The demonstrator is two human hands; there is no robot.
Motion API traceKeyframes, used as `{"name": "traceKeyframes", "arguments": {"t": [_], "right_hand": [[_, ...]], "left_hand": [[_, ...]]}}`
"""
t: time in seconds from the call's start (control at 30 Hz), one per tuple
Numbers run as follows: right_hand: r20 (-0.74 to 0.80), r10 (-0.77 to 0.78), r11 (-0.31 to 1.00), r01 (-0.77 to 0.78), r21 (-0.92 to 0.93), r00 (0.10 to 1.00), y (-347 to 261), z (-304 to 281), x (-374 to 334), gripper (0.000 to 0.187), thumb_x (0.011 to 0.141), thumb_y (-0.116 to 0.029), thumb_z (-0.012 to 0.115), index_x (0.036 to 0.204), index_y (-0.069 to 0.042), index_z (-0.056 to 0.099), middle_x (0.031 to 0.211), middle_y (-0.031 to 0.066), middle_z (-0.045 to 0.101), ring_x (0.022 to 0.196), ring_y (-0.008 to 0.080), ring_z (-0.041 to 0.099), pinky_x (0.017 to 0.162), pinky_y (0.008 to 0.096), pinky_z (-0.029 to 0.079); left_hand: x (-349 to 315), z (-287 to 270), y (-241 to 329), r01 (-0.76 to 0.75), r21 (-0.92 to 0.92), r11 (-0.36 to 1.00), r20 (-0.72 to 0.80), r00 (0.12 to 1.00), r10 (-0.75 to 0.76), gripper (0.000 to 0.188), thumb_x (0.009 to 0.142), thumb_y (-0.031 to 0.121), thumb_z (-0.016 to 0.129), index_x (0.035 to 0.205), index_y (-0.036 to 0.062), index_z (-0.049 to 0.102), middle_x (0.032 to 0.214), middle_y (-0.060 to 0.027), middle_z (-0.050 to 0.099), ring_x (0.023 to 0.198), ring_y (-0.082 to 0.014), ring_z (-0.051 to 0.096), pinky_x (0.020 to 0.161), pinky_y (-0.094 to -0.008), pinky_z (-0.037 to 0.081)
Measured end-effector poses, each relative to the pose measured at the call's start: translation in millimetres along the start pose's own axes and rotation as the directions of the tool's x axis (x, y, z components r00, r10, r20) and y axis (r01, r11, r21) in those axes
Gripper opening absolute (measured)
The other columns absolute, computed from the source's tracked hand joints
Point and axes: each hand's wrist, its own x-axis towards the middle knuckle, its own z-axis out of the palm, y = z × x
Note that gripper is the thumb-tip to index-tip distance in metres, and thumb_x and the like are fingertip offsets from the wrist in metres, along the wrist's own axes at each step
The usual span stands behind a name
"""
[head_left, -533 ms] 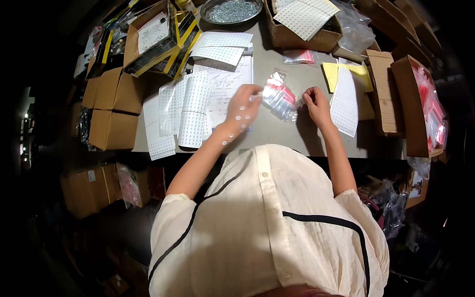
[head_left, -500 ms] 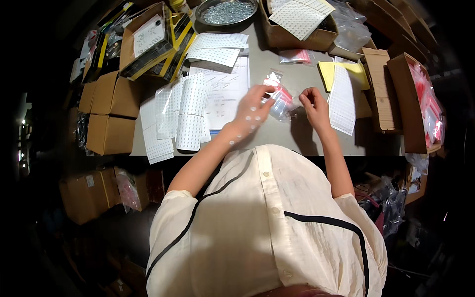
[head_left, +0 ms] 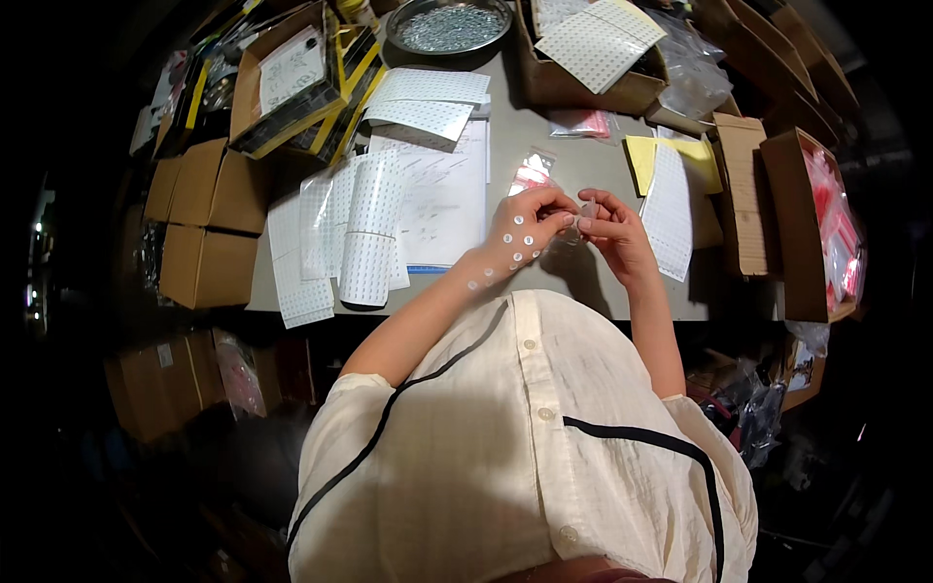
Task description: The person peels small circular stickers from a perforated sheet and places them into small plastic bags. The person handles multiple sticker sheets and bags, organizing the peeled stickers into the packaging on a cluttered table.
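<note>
My left hand [head_left: 530, 228] and my right hand [head_left: 622, 239] meet over the table, each pinching a small clear plastic bag [head_left: 588, 210] between thumb and fingers. What the bag contains, if anything, is too small to make out. Several round white stickers [head_left: 507, 238] dot the back of my left hand and wrist. Just beyond that hand lie clear zip bags with red bands [head_left: 532, 175], partly covered by its fingers. Left of it are written sheets of paper [head_left: 437, 209] and a curled sheet of small round labels [head_left: 371, 219].
A round metal tray [head_left: 449, 27] of small shiny parts stands at the back. Cardboard boxes [head_left: 216, 262] line the left side. At the right, an open box [head_left: 799, 228] holds red-banded bags, near a yellow sheet [head_left: 641, 160] and another label sheet [head_left: 669, 219].
My hands have come together, the left moving right and off most of the red-banded bags. The small clear bag, held by my right hand before, is now between both hands.
</note>
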Motion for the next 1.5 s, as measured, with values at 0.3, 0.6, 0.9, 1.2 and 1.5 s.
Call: {"name": "traceKeyframes", "arguments": {"t": [0.3, 0.6, 0.9, 1.2, 1.5], "right_hand": [[0.104, -0.004, 1.000, 0.004, 0.000, 0.995, 17, -8, 15, 0.014, 0.085, -0.009, 0.074, 0.092, -0.007, 0.063, 0.083, -0.0004, 0.062, 0.074, 0.0097, 0.058, 0.068, 0.0246, 0.045], [0.029, -0.271, 0.938, 0.271, -0.215, 0.962, 26, 4, 10, 0.012, 0.093, -0.010, 0.068, 0.095, -0.003, 0.058, 0.078, 0.0034, 0.064, 0.066, 0.0092, 0.060, 0.058, 0.0239, 0.048], [0.083, -0.220, 0.912, 0.236, -0.337, 0.972, 32, 10, 9, 0.012, 0.093, -0.013, 0.069, 0.098, -0.004, 0.061, 0.077, 0.0003, 0.064, 0.058, 0.0063, 0.054, 0.049, 0.0203, 0.038], [0.127, -0.264, 0.884, 0.292, -0.366, 0.956, 28, 25, 18, 0.011, 0.094, -0.012, 0.067, 0.097, -0.004, 0.061, 0.071, -0.0025, 0.058, 0.057, 0.0046, 0.049, 0.049, 0.0205, 0.034], [0.203, -0.165, 0.887, 0.235, -0.397, 0.965, 16, 34, 25, 0.009, 0.095, -0.012, 0.066, 0.095, -0.004, 0.062, 0.072, -0.0025, 0.057, 0.057, 0.0032, 0.047, 0.049, 0.0201, 0.033]], "left_hand": [[-9, -13, -9, 0.057, -0.016, 0.998, -0.171, 0.984, -0.059, 0.016, 0.078, 0.006, 0.078, 0.086, 0.0051, 0.064, 0.085, -0.0005, 0.067, 0.076, -0.0096, 0.059, 0.072, -0.0251, 0.047], [-10, -21, -4, 0.311, -0.264, 0.913, 0.086, 0.950, -0.299, 0.039, 0.089, 0.023, 0.068, 0.123, 0.0063, 0.067, 0.109, -0.0065, 0.068, 0.100, -0.0128, 0.059, 0.077, -0.0263, 0.048], [-13, -19, -16, 0.276, -0.326, 0.904, 0.121, 0.961, -0.249, 0.013, 0.079, 0.007, 0.076, 0.085, -0.0004, 0.067, 0.075, -0.0036, 0.063, 0.066, -0.0090, 0.055, 0.060, -0.0237, 0.044], [-19, -33, -9, 0.248, -0.221, 0.943, -0.004, 0.967, -0.255, 0.017, 0.077, 0.013, 0.080, 0.078, 0.0015, 0.068, 0.072, -0.0037, 0.066, 0.070, -0.0112, 0.060, 0.062, -0.0276, 0.046], [-19, -33, -11, 0.222, -0.341, 0.913, 0.017, 0.973, -0.230, 0.011, 0.082, 0.006, 0.074, 0.082, -0.0007, 0.065, 0.070, -0.0043, 0.062, 0.061, -0.0081, 0.056, 0.055, -0.0230, 0.043]]}}
